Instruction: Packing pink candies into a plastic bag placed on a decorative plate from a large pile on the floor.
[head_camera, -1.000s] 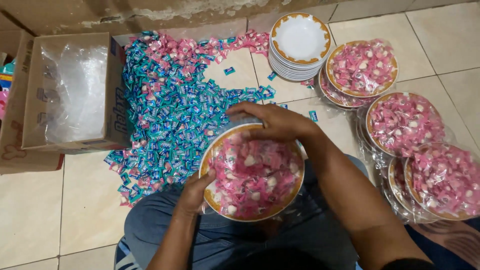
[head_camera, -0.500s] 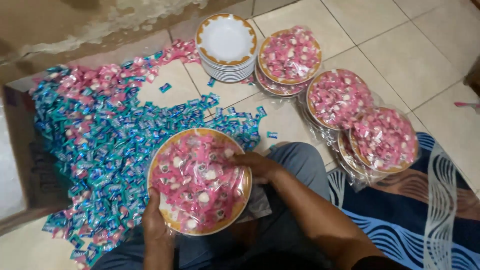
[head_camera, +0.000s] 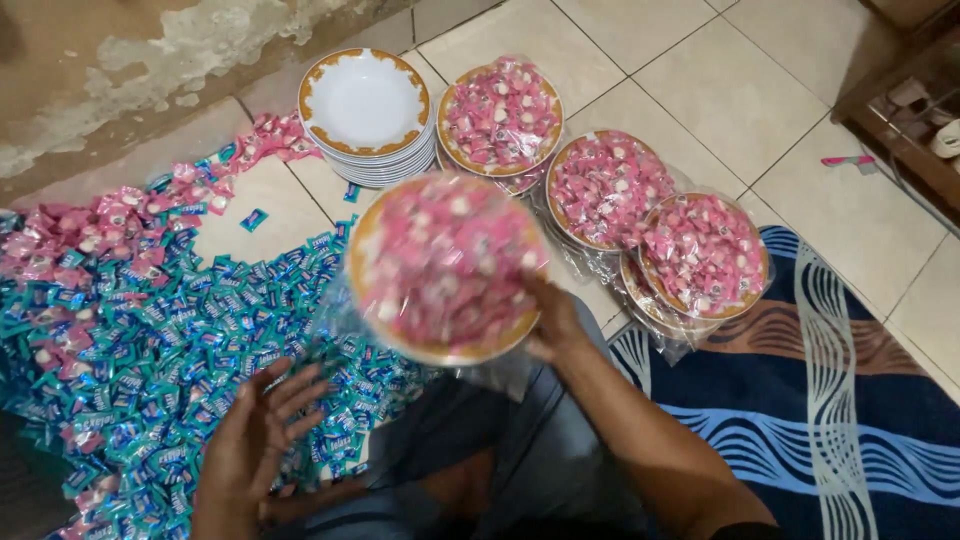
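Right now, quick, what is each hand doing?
Left hand: open, fingers spread, holding nothing, above the blue candies.
Right hand: closed on the edge of the wrapped plate of pink candies.

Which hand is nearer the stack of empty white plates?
Right. The right hand, under the wrapped candy plate, is closer to the stack; the left hand hovers lower, over blue candies.

Light was soft and even, dimmer toward the lower corners; the wrapped plate (head_camera: 445, 268) was motion-blurred, while the floor (head_camera: 740, 90) stayed sharp.
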